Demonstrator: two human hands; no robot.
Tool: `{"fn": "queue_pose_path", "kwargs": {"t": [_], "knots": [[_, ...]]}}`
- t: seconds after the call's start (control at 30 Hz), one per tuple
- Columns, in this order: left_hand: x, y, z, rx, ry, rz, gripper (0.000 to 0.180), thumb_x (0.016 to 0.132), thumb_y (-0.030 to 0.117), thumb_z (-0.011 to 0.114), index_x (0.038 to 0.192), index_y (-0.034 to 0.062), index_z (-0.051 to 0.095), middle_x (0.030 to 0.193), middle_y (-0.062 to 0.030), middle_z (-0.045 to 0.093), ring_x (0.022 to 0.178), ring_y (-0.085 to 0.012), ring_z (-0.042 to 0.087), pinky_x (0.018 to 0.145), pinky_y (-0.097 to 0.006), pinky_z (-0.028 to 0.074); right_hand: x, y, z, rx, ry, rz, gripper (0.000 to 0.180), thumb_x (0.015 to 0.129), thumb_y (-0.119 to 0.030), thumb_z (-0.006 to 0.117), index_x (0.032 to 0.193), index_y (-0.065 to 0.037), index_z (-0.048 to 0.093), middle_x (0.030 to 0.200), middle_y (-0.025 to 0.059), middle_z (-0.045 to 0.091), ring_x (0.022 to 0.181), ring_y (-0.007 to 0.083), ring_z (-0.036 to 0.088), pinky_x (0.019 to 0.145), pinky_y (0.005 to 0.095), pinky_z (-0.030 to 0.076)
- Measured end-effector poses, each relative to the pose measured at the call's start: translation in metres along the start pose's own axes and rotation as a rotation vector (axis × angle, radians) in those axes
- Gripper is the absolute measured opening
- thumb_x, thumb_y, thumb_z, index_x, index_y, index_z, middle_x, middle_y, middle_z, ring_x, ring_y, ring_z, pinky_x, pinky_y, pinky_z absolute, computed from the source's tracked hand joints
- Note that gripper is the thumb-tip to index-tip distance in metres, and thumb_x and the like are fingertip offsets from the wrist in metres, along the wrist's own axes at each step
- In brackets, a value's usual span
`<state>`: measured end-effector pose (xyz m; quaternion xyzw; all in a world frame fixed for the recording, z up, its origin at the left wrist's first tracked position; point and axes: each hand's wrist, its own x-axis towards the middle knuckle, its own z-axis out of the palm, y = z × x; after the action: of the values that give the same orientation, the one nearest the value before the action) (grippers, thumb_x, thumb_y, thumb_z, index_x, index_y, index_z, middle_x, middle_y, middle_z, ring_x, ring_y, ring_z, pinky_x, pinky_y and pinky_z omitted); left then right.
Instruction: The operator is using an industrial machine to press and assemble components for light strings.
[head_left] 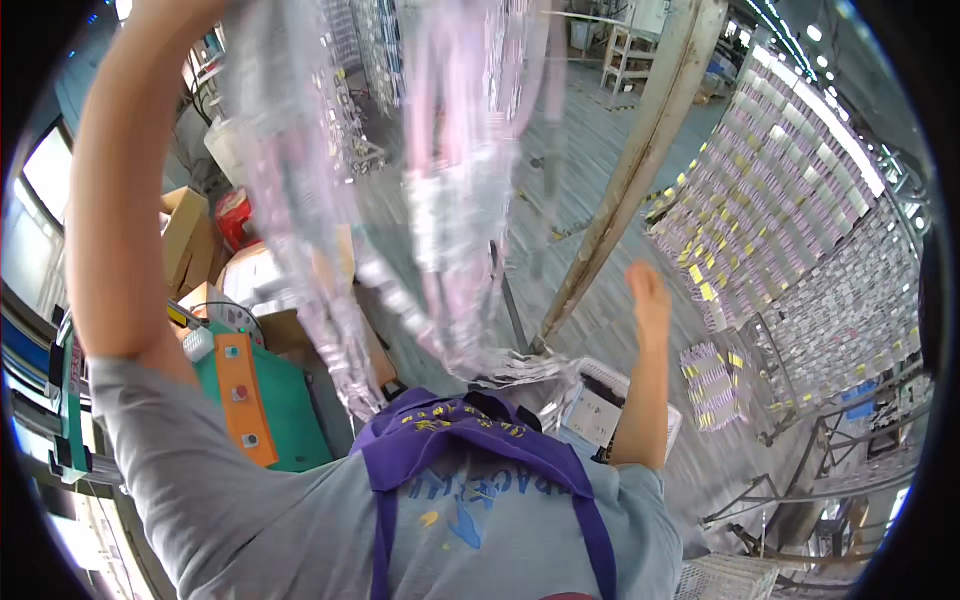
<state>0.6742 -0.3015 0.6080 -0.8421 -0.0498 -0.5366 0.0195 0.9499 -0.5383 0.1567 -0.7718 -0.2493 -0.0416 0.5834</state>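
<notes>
My right hand (648, 285), right of centre in the frame, is open and holds nothing. My left arm rises up the left side, its hand beyond the top edge, so I cannot tell its grip. Blurred clear packets (440, 180) hang from the upper centre, above my purple apron (455, 435).

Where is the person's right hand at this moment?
In the head view the right hand is raised right of centre, empty, just right of the slanting pole and left of the rack of small packets, apart from the blurred clear strips.
</notes>
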Motion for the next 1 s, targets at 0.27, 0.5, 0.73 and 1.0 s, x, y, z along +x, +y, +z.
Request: {"fn": "queue_pose_path", "kwargs": {"t": [0.27, 0.5, 0.73, 1.0], "knots": [[0.041, 0.075, 0.075, -0.288, 0.009, 0.375, 0.021, 0.079, 0.017, 0.059, 0.076, -0.0031, 0.066, 0.079, -0.0269, 0.063, 0.079, -0.0414, 0.063, 0.073, -0.043, 0.051, -0.022, -0.269, -0.005, 0.075, 0.231, -0.553, 0.113, 0.066, -0.027, 0.084, 0.149, 0.000, 0.013, 0.153, 0.0213, 0.022, 0.140, 0.0291, 0.027, 0.114, 0.0395, 0.021], [0.098, 0.004, 0.104, -0.271, 0.028, 0.440, 0.022, 0.067, 0.011, 0.067, 0.086, -0.0001, 0.068, 0.085, -0.0236, 0.066, 0.085, -0.0392, 0.065, 0.076, -0.041, 0.051, 0.021, -0.293, -0.078, -0.114, 0.682, -0.667, 0.069, 0.071, 0.004, 0.062, 0.137, -0.003, 0.043, 0.120, 0.0135, 0.059, 0.089, 0.0161, 0.064, 0.077, 0.0271, 0.051], [0.121, -0.125, 0.140, -1.061, -0.760, 0.316, 0.060, 0.080, 0.022, 0.071, 0.134, 0.0095, 0.049, 0.107, -0.0153, 0.067, 0.084, -0.0308, 0.065, 0.079, -0.039, 0.053, 0.161, -0.393, -0.133, -0.670, 0.666, -0.609, 0.056, 0.071, -0.005, 0.066, 0.125, -0.014, 0.058, 0.104, 0.0096, 0.069, 0.090, 0.0166, 0.065, 0.077, 0.0280, 0.048], [0.142, -0.256, 0.320, -0.942, -0.114, -0.066, 0.035, 0.091, 0.033, 0.062, 0.117, 0.0099, 0.067, 0.064, 0.0014, 0.058, 0.056, -0.0045, 0.050, 0.053, -0.023, 0.042, 0.294, -0.304, -0.020, -0.540, -0.012, -0.349, 0.075, 0.082, -0.037, 0.072, 0.142, -0.010, 0.037, 0.098, 0.0124, 0.065, 0.089, 0.0176, 0.062, 0.081, 0.0333, 0.049]]}}
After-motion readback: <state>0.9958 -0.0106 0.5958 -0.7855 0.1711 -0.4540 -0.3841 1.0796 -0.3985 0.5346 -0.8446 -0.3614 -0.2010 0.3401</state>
